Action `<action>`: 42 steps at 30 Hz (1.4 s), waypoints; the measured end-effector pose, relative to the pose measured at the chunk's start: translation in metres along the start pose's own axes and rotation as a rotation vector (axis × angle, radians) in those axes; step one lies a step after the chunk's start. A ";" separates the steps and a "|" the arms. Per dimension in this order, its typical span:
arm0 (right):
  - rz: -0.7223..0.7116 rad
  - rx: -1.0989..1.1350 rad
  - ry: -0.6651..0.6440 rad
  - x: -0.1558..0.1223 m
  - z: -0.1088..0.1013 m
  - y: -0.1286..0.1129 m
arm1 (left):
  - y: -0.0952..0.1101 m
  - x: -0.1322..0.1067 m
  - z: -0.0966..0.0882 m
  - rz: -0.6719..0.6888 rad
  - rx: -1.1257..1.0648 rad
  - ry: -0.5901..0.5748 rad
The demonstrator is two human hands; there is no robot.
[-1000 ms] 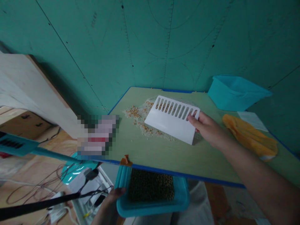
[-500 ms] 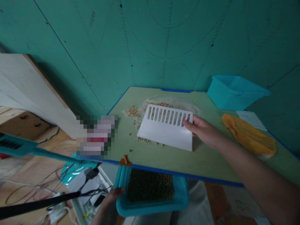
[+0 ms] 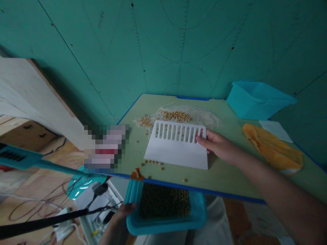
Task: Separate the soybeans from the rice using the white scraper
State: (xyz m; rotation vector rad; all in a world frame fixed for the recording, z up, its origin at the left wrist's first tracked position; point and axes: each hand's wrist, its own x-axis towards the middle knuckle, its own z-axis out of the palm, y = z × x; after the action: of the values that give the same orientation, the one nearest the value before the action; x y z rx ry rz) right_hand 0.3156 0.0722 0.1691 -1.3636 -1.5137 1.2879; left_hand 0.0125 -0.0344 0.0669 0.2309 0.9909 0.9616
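Nearer across the pale-green tabletop [image 3: 219,180] slides the white slotted scraper [image 3: 176,153], right fingers [image 3: 203,141] pinching it, left fingers [image 3: 129,207] clasping the teal rectangular bin [image 3: 166,228].

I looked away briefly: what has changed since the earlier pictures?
The right hand drew the white scraper nearer and leftward across the table, some beans ahead of it. The left hand still holds the teal bin; the orange cloth hasn't moved.

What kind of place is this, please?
Maybe a makeshift workroom: there's a green wall with lines drawn on it, a table strewn with bean-like bits, and a cardboard box off to the left.
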 end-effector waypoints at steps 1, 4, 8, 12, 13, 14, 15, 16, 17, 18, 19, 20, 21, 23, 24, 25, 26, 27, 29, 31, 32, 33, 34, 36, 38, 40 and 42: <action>-0.002 0.002 -0.004 0.000 0.000 0.000 | 0.000 0.000 0.001 -0.004 -0.006 -0.006; -0.002 0.010 -0.012 0.000 0.001 0.000 | -0.001 0.000 0.003 0.000 -0.029 -0.031; -0.016 0.011 -0.036 0.000 0.001 0.002 | 0.000 -0.001 0.006 0.014 -0.029 -0.042; -0.019 0.009 -0.057 0.000 0.002 0.002 | 0.001 -0.001 0.008 0.022 -0.018 -0.068; -0.017 0.012 -0.062 0.000 0.002 0.002 | 0.001 0.000 0.008 0.016 -0.016 -0.076; -0.016 0.016 -0.069 -0.001 0.002 0.001 | 0.001 0.000 0.009 0.011 -0.015 -0.079; -0.015 0.020 -0.076 -0.001 0.003 0.000 | 0.001 0.000 0.011 0.008 -0.016 -0.083; -0.014 0.025 -0.084 -0.001 0.003 -0.001 | 0.001 0.000 0.012 0.010 -0.017 -0.089; -0.013 0.028 -0.092 -0.002 0.003 -0.002 | 0.001 0.000 0.013 0.013 -0.017 -0.100; -0.013 0.029 -0.099 -0.002 0.004 -0.003 | 0.001 0.000 0.014 0.015 -0.019 -0.110; -0.013 0.027 -0.106 -0.003 0.004 -0.003 | 0.000 0.000 0.015 0.010 -0.023 -0.115; -0.012 0.024 -0.112 -0.003 0.004 -0.003 | 0.000 0.000 0.016 0.002 -0.031 -0.116; -0.008 0.020 -0.118 -0.003 0.004 -0.004 | 0.000 -0.001 0.017 -0.006 -0.039 -0.119; 0.003 0.021 -0.132 -0.004 0.003 -0.004 | -0.001 -0.002 0.020 -0.025 -0.054 -0.130; 0.008 0.028 -0.140 -0.004 0.003 -0.004 | -0.001 -0.002 0.021 -0.036 -0.057 -0.137; 0.013 0.037 -0.149 -0.004 0.002 -0.004 | -0.001 -0.003 0.023 -0.045 -0.056 -0.136; 0.017 0.046 -0.157 -0.004 0.002 -0.003 | 0.000 -0.004 0.025 -0.051 -0.053 -0.132; 0.020 0.050 -0.164 -0.004 0.001 -0.003 | 0.000 -0.004 0.026 -0.053 -0.048 -0.120; 0.026 0.045 -0.181 -0.004 0.000 -0.001 | 0.001 -0.006 0.029 -0.049 -0.047 -0.089; 0.039 0.038 -0.221 -0.005 -0.002 0.000 | 0.002 -0.006 0.028 -0.048 -0.054 -0.075; 0.048 0.040 -0.248 -0.006 -0.003 0.000 | 0.002 -0.006 0.028 -0.052 -0.062 -0.074; 0.060 0.044 -0.277 -0.006 -0.004 0.000 | 0.002 -0.006 0.027 -0.057 -0.073 -0.071; 0.072 0.050 -0.304 -0.007 -0.004 -0.001 | 0.002 -0.005 0.026 -0.062 -0.083 -0.079; 0.089 0.062 -0.352 -0.009 -0.005 -0.004 | 0.002 -0.004 0.025 -0.067 -0.096 -0.095; 0.099 0.078 -0.394 -0.011 -0.006 -0.007 | 0.001 -0.004 0.028 -0.071 -0.099 -0.110; 0.107 0.091 -0.433 -0.012 -0.007 -0.009 | 0.000 -0.004 0.033 -0.077 -0.097 -0.117; 0.113 0.092 -0.456 -0.013 -0.008 -0.011 | -0.002 -0.004 0.039 -0.088 -0.097 -0.112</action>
State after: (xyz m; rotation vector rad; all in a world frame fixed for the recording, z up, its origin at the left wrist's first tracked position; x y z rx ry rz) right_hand 0.3223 0.0617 0.1834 -1.1591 -1.6625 1.8079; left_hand 0.0437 -0.0295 0.0897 0.1565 0.8430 0.9040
